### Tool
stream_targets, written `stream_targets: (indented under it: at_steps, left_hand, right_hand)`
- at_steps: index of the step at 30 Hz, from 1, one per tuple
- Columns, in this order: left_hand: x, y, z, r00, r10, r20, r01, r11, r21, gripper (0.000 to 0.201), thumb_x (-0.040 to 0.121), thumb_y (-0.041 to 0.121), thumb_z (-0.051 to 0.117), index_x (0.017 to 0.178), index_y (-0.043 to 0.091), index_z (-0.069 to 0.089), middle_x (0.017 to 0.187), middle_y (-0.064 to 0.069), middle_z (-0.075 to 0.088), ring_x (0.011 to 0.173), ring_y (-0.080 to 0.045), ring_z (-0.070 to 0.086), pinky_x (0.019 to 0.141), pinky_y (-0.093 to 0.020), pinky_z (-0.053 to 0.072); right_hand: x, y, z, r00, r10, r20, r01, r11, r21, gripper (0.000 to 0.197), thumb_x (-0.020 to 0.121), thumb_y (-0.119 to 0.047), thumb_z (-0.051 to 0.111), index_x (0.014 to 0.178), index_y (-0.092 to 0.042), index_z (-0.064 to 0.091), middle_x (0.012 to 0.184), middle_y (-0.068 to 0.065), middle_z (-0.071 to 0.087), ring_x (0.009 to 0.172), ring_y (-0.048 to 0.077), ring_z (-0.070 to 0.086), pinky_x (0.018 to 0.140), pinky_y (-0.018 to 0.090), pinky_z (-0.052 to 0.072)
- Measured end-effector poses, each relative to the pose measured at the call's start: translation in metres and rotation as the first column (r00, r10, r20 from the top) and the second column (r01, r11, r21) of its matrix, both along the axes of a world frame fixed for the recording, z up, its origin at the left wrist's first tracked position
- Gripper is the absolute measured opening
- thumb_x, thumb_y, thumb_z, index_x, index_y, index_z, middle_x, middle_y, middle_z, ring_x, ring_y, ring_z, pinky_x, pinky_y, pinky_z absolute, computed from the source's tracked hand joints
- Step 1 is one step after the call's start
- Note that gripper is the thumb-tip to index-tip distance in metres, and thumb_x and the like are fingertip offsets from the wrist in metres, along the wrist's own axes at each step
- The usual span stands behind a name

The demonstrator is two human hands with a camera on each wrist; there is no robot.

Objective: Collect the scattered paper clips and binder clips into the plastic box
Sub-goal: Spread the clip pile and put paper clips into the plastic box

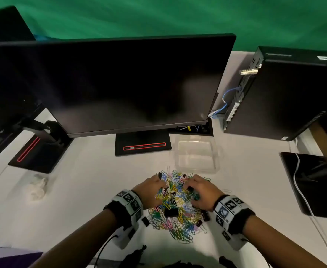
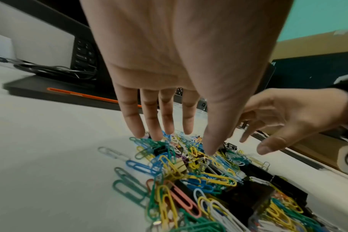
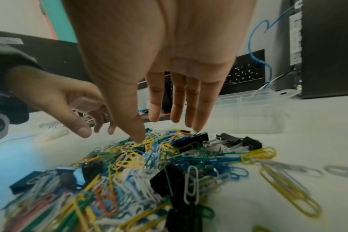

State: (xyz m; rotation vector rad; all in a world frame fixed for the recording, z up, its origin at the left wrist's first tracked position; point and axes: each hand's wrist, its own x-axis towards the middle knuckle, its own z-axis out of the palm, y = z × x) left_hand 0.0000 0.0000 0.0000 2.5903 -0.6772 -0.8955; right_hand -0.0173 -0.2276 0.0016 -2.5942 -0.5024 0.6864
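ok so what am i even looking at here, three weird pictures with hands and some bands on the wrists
No machine here: these are a person's two bare hands. The big picture comes from a camera worn on the head, looking down. The other two come from cameras strapped to the wrists, looking along each palm towards the fingers. The patterned bands are part of that gear. On the white table lies a heap of coloured paper clips mixed with black binder clips. Just beyond it stand a clear plastic box, empty so far, and a dark monitor. The left hand and right hand reach into the heap with fingers spread; neither grips anything yet.
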Motion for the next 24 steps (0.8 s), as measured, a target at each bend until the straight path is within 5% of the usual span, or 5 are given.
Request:
stream_targets:
  at_steps: [12,18,24]
  left_hand:
    - [0.023,-0.028,-0.024,1.000,0.013,0.001,-0.013,1.000,0.014,0.101,0.066,0.040,0.078,0.146,0.019,0.020,0.142,-0.008,0.027,0.131,-0.025,0.028,0.112,-0.037,0.030]
    - [0.024,-0.030,-0.032,0.999,0.043,0.031,-0.045,0.997,0.055,0.101,0.062,0.050,0.078,0.144,0.027,0.023,0.128,-0.008,0.037,0.119,-0.025,0.034,0.102,-0.039,0.038]
    - [0.025,-0.035,-0.028,0.992,0.101,-0.070,-0.103,0.994,-0.031,0.062,0.076,0.031,0.072,0.129,0.020,0.043,0.119,-0.010,0.050,0.111,-0.025,0.049,0.093,-0.033,0.040]
  right_hand:
    - [0.039,0.023,-0.026,0.994,0.073,-0.077,-0.081,0.991,-0.103,0.089,0.068,-0.029,0.076,0.142,-0.019,0.027,0.139,0.008,0.035,0.127,0.026,0.036,0.107,0.037,0.035]
    - [0.043,0.020,-0.027,0.997,0.052,-0.051,-0.057,0.993,-0.106,0.061,0.073,-0.027,0.073,0.126,-0.015,0.046,0.122,0.011,0.044,0.112,0.029,0.045,0.095,0.038,0.042]
    - [0.044,0.014,-0.022,0.997,-0.020,-0.074,0.015,0.997,-0.075,0.028,0.080,-0.023,0.065,0.106,-0.014,0.057,0.109,0.012,0.051,0.100,0.028,0.053,0.081,0.031,0.041]
